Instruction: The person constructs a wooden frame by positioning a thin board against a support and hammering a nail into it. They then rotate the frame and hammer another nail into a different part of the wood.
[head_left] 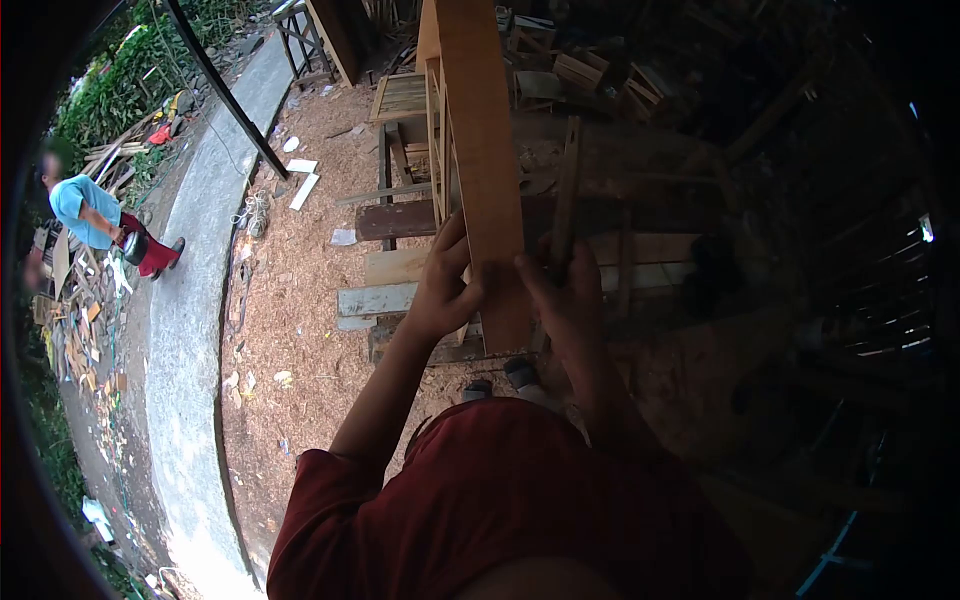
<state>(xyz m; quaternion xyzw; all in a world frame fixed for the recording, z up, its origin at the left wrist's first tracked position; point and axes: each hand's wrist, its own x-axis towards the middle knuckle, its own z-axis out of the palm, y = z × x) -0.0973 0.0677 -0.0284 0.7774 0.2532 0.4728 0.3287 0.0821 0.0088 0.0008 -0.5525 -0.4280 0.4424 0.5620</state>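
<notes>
A long, tall wooden frame [485,150] with a broad flat board side stands upright in front of me, its near end close to my body. My left hand [445,287] is closed around its left edge, thumb against the board. On the other side, my right hand [572,305] rests its thumb against the board's right edge. A narrow wooden strip [567,185] rises from between that hand's thumb and fingers and seems to be gripped there. The right fingers are partly hidden in shadow.
Planks [395,268] lie across a low support beneath the frame. Wood shavings [300,345] cover the ground. A concrete path [190,320] runs along the left, where a person in a light blue shirt [88,210] stands. Wooden pieces [580,70] are piled behind. A dark pole [230,90] slants at upper left.
</notes>
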